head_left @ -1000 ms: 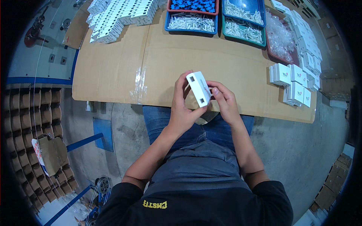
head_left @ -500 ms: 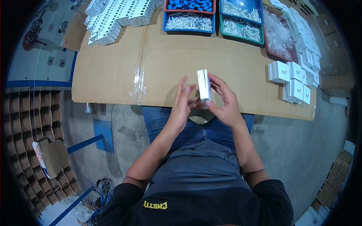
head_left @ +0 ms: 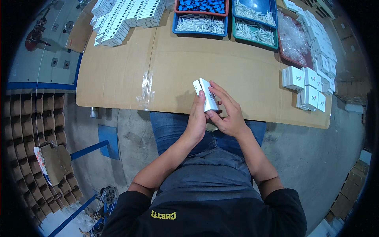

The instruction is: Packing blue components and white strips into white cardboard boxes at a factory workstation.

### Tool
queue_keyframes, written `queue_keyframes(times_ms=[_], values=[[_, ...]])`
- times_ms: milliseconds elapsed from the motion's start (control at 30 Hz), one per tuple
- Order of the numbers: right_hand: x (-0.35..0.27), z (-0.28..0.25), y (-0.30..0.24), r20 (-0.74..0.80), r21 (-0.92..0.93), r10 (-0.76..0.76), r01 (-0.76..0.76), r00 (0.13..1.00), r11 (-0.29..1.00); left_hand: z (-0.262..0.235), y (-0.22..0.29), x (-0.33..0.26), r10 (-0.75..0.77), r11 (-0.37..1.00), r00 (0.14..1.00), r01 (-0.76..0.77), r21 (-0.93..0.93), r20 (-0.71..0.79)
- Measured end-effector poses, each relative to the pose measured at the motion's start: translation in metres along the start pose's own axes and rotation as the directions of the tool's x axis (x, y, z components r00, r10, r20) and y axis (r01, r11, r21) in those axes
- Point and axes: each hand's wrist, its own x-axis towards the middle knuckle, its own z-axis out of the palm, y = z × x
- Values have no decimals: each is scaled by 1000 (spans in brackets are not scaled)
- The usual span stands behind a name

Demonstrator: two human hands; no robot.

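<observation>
Both my hands clamped on a white box at the table edge.

My left hand [head_left: 196,120] and right hand [head_left: 227,115] grip the box [head_left: 206,94] between them, above my lap, its top flap open. Farther right sit stacked boxes [head_left: 306,87] on the table [head_left: 118,75]; beyond, trays [head_left: 200,24] of small parts.

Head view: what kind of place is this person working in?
Probably a small packing or assembly workshop. Both hands hold a small white box over a cardboard-covered table; trays of small white parts sit at the far edge, with stacks of white boxes to the right and flat ones to the left.
</observation>
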Motion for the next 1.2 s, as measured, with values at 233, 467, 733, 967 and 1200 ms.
queue_keyframes(times_ms=[233, 467, 733, 967, 1200], values=[[-1, -1, 2, 6, 28, -3, 3, 1000, 1000, -8, -5, 8, 41, 999, 999, -41, 23, 5], [-1, 8, 14, 0, -205, -170, 167, 985, 964, -10, -14, 14, 52, 997, 996, -48, 68, -67], [-6, 17, 21, -74, -248, -210, 186, 975, 951, -8, -19, 16, 28, 999, 999, -29, -19, -44], [-7, 22, 23, -109, -265, -251, 216, 962, 940, -2, -22, 12, 24, 996, 990, -36, -87, -138], [-13, 13, 14, -33, -130, -44, 40, 998, 991, -4, -16, 8, -43, 993, 992, 30, -116, -116]])
